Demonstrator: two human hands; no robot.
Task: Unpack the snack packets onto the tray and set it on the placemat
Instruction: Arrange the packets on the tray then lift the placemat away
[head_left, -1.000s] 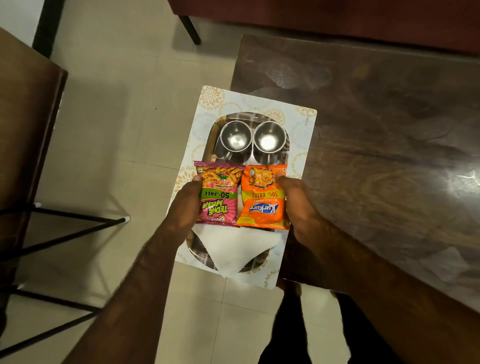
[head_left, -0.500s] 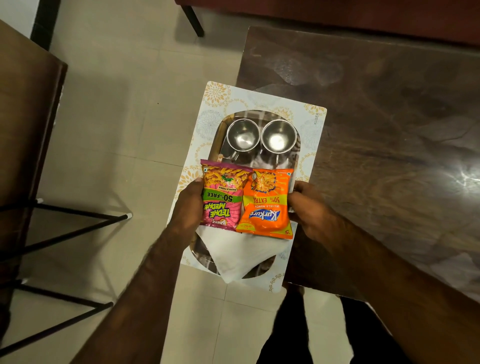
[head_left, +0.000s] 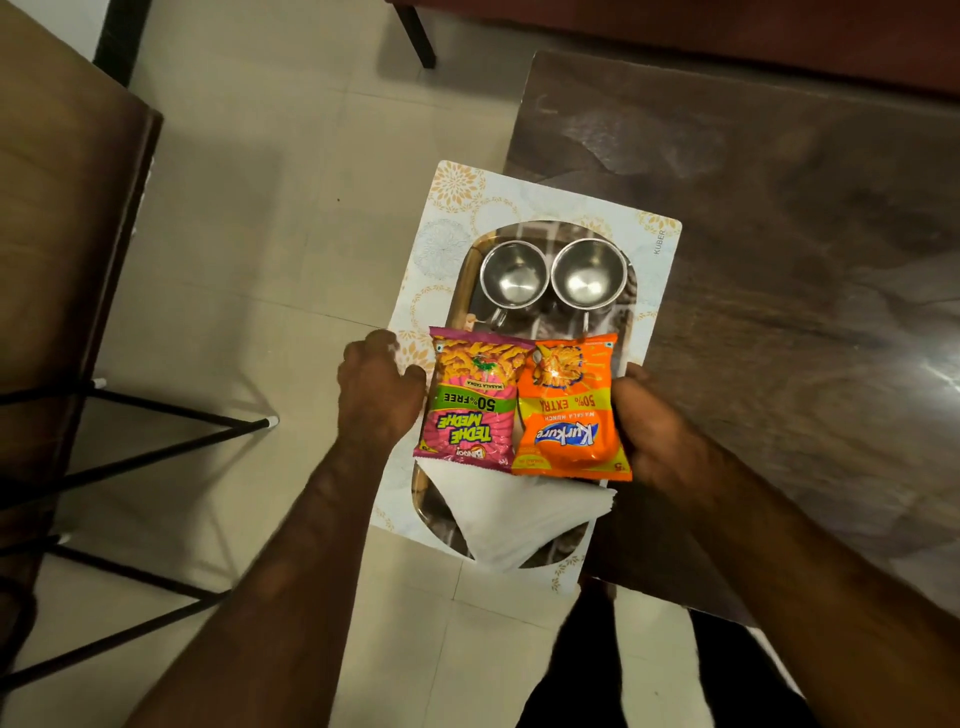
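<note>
The tray (head_left: 457, 291) is carried on the placemat (head_left: 447, 208), which overhangs the left edge of the table (head_left: 779, 260). Two empty steel cups (head_left: 514, 273) are seated side by side at the far end of the tray. The pink packet (head_left: 470, 400) and orange packet (head_left: 569, 410) are laid side by side across the middle, touching. A folded napkin (head_left: 514, 514) is placed at the near end. The left hand (head_left: 376, 395) is closed on the left edge; the right hand (head_left: 652, 421) is closed on the right edge.

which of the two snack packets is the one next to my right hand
The orange Kurkure snack packet. It lies beside your right hand, while the pink Tedhe Medhe snack packet sits on the other side, next to your left hand.
</note>
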